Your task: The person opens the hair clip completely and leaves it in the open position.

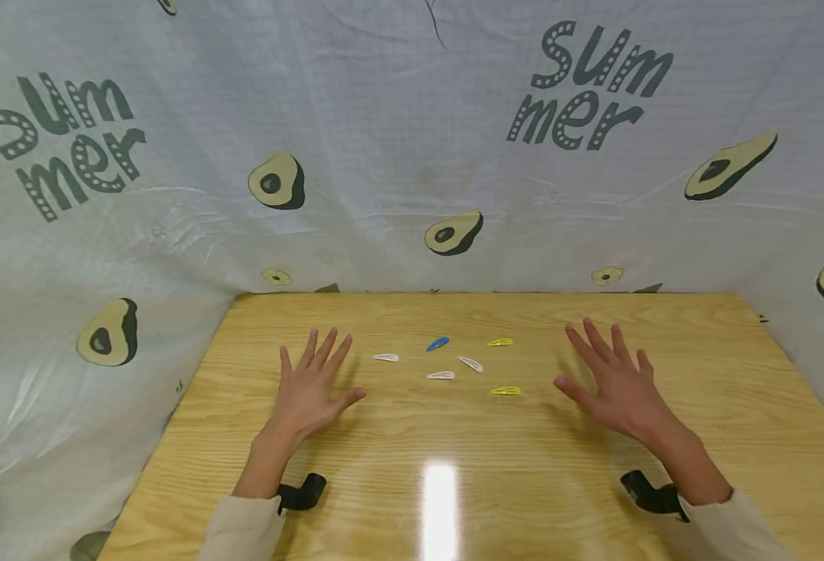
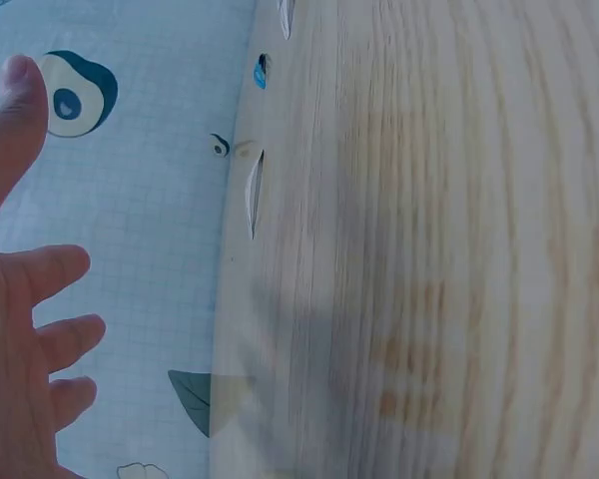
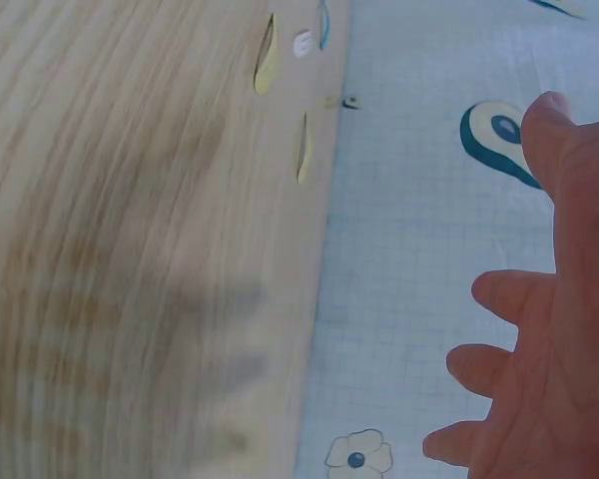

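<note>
On the table (image 1: 524,483) I log six hair clips, with the blue clip (image 1: 437,344) as landmark: a white clip (image 1: 386,358) to its left, two more white clips (image 1: 470,363) (image 1: 440,375) just below it, a yellow clip (image 1: 499,342) to its right, another yellow clip (image 1: 506,390) lower right. My left hand (image 1: 309,393) hovers left of the group, fingers spread wide, gripping nothing; my right hand (image 1: 611,382) mirrors it on the right, equally splayed and empty. I judge both poised flanking the clips, ready to reach in. An avocado-print cloth (image 1: 412,156) hangs behind.
</note>
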{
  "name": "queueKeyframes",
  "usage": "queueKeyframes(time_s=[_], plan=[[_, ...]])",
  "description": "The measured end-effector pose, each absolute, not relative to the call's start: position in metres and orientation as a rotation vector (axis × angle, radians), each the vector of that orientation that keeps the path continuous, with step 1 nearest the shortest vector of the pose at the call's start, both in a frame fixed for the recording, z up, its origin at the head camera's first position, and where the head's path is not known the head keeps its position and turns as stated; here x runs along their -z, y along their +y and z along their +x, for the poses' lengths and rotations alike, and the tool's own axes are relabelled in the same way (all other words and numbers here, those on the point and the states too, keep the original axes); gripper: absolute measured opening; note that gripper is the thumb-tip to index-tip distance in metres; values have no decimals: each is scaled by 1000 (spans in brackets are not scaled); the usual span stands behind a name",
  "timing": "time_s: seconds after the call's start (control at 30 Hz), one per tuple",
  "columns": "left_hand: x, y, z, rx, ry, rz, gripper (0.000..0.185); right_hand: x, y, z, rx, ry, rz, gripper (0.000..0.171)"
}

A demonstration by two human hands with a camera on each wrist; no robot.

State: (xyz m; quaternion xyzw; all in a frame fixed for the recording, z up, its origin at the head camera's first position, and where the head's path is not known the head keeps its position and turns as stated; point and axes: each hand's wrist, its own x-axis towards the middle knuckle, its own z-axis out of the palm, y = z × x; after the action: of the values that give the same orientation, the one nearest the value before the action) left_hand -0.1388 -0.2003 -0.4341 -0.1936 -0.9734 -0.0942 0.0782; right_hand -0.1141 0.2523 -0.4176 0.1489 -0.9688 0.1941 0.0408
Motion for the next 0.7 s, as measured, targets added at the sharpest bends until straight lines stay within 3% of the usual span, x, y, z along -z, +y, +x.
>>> queueKeyframes(time_s=[0.43,0.7], plan=[[451,-189,-137,587,-2832,-520,91,438,226,-109,-864,-2823,476,73],[465,-171,-139,711,-2817,-489,75,462,198,-104,-1056,-2664,577,62]])
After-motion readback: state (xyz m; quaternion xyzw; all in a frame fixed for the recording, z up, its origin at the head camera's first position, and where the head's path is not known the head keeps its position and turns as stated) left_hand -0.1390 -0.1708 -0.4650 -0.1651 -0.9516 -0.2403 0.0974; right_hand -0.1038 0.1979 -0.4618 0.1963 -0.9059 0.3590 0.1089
